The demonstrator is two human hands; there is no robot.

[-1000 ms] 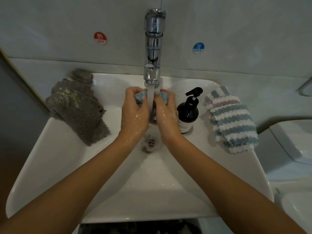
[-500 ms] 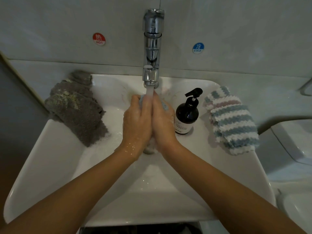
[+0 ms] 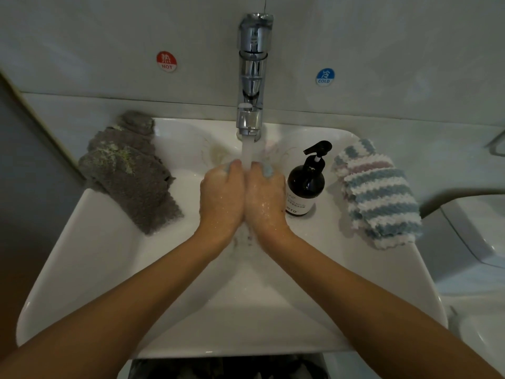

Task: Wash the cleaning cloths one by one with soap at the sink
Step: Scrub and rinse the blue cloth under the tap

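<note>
While water runs from the tap [image 3: 250, 77], item one: blue cloth [image 3: 267, 169], bunched under the stream just below the tap, squeezed between left hand [image 3: 222, 195] and right hand [image 3: 264, 198], each grip clenched round it. Step judged: rinsing or scrubbing this cloth; next calls for wringing and setting it aside. Item two: grey cloth [image 3: 131, 170], soiled, left of the tap on the sink [image 3: 82, 258] rim, unwashed. Item three: striped cloth [image 3: 378, 192], right of the tap. Item four: soap bottle [image 3: 306, 184], just right of the tap, beside the right hand. Change: hands, apart a second ago with cloth showing, now pressed together.
</note>
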